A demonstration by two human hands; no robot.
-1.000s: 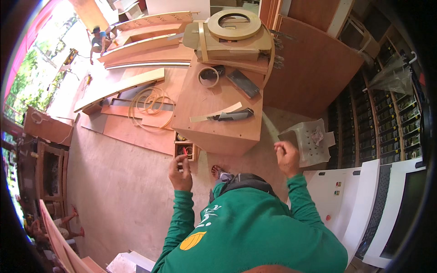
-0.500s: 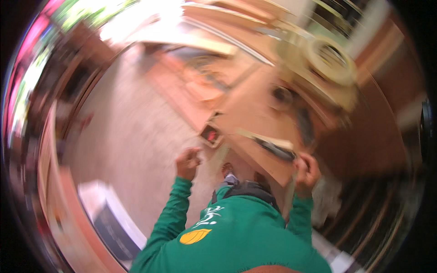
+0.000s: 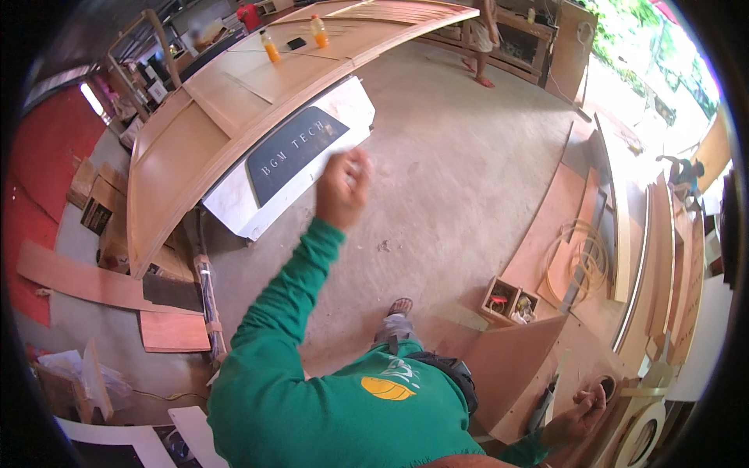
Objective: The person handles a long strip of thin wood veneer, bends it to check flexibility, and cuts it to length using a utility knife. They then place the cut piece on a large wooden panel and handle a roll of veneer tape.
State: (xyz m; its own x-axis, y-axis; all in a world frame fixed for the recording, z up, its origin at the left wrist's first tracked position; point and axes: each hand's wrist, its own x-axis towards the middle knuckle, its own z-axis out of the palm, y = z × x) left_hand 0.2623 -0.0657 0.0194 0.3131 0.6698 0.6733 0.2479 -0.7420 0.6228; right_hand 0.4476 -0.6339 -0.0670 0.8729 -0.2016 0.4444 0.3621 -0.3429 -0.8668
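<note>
Since the earlier frame the view has been swung leftward, and the left hand has been carried farther out from the body, where it is seen against the near edge of a white, flat-sided unit with a smooth, dark sloping face. Its fingers are loosely bent, with nothing seen pinched between them. The right hand is held low over a plywood box, its fingers curled; whether anything is pinched there cannot be told. Just to the left of that hand, a slim grey-and-black cutter is laid beside a pale, thin strip. Beyond the right hand, a boxy wooden tray is divided into compartments, and narrow edging is coiled in loose loops on flat reddish sheets. To that hand's right, a broad pale ring is seen. Past the left hand, a large framed wooden panel is topped by bottles of orange liquid. Two bottles, one cutter, one ring and two tray compartments are counted.
</note>
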